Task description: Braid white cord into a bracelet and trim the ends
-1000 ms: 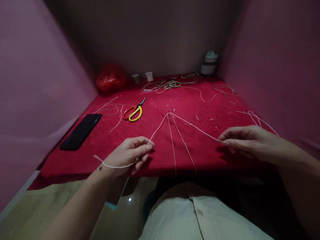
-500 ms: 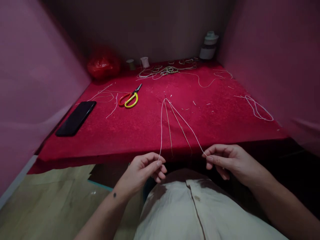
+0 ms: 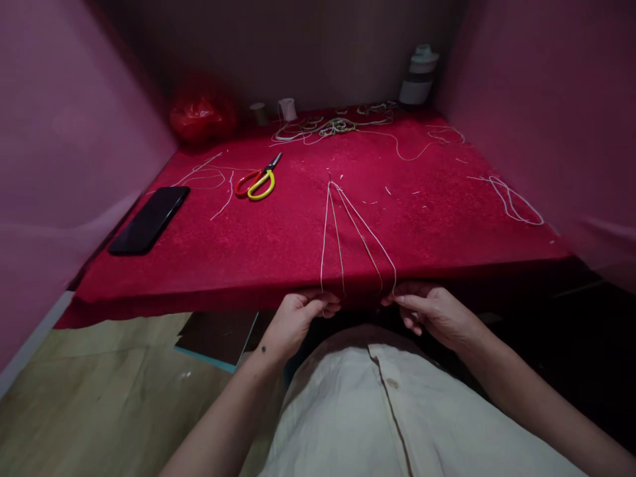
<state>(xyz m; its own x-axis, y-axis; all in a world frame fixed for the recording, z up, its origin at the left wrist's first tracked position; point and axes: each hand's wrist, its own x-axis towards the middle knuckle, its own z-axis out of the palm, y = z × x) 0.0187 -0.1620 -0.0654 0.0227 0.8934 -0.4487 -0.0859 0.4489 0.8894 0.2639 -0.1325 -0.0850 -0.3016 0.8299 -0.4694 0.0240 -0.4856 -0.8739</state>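
My left hand (image 3: 308, 315) is closed in a pinch on the white cord (image 3: 324, 242) at the table's front edge. On the other side, my right hand (image 3: 422, 306) pinches another white cord (image 3: 373, 240). Both run up to one point on the red cloth, where a thin pin (image 3: 329, 177) seems to hold them. Between them, a tan cord (image 3: 338, 232) and a second tan cord (image 3: 365, 245) hang loose toward the edge, touched by neither hand.
Red-and-yellow scissors (image 3: 262, 185) and a black phone (image 3: 149, 220) lie to the left. Tangled cords (image 3: 335, 126), a white spool (image 3: 287, 109), a red plastic bag (image 3: 203, 118) and a bottle (image 3: 418, 76) are at the back. A looped white cord (image 3: 511, 202) lies right.
Both hands have moved closer together and nearer the table edge, each keeping its white cord. The left cord now runs straighter, and the right one bends near the hand. The view has tilted slightly downward.
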